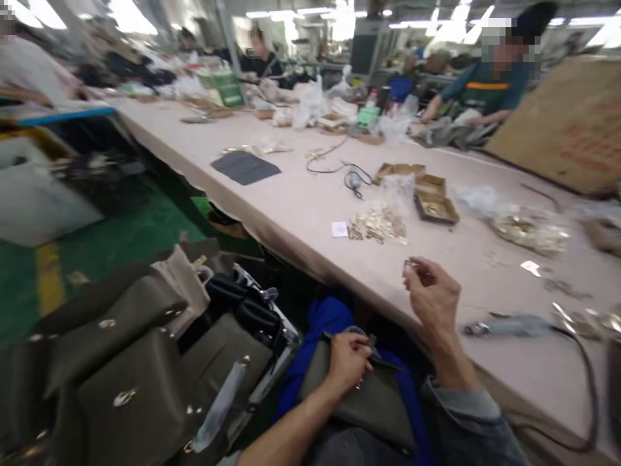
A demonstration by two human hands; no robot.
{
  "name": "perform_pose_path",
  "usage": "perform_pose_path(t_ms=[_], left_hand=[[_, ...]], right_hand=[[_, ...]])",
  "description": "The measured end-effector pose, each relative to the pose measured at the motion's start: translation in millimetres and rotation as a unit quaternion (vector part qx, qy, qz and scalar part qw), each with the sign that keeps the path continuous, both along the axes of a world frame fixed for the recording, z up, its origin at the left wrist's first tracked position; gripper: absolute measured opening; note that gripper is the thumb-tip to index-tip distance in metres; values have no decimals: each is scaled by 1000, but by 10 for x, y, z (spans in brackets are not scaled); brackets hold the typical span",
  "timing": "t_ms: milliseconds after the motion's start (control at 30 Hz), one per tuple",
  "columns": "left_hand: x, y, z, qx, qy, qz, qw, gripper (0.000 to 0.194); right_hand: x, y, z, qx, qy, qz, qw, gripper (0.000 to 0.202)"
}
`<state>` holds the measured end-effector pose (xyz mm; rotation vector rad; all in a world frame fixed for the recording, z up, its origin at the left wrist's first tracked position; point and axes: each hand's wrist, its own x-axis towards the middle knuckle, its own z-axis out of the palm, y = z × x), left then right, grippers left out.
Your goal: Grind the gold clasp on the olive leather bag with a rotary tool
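My left hand [348, 362] is closed on the edge of a dark olive bag [373, 404] that lies across my lap over blue cloth [330, 317]. Raised at the table's near edge, my right hand [431, 291] pinches a small metal piece [411, 261] between thumb and fingertips. Beyond it on the table are a pile of gold-coloured hardware [383, 223] and a small white label [339, 229]. An electric tool with a cord [519, 325] lies to the right of my right hand.
More olive bags [130, 382] with metal fittings are stacked at my left. The pink-covered table [301, 220] holds an open cardboard box [436, 197], a dark flat sheet [246, 167] and bagged hardware [531, 230]. A large carton [563, 123] stands at right. People work across the table.
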<state>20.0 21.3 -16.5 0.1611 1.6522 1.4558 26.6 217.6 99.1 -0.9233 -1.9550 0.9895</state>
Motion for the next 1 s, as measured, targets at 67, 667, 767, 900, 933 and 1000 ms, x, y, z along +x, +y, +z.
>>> perform_pose_path(t_ms=[67, 667, 767, 900, 933, 1000], left_hand=[[-4, 31, -97, 18, 2, 2, 1000, 21], [17, 42, -143, 56, -5, -83, 995, 30], [7, 21, -138, 70, -3, -92, 993, 30], [5, -2, -163, 80, -6, -102, 992, 31], [7, -6, -172, 79, -5, -104, 991, 32], [13, -11, -189, 74, 0, -107, 991, 34]], right_hand=[[385, -214, -116, -61, 5, 3, 998, 42], [1084, -935, -1211, -363, 68, 45, 928, 33], [1080, -967, -1272, -376, 67, 48, 923, 33], [1097, -970, -1248, -369, 47, 33, 928, 37], [1102, -967, -1230, -366, 42, 30, 929, 38], [1111, -967, -1195, -366, 37, 29, 929, 40]])
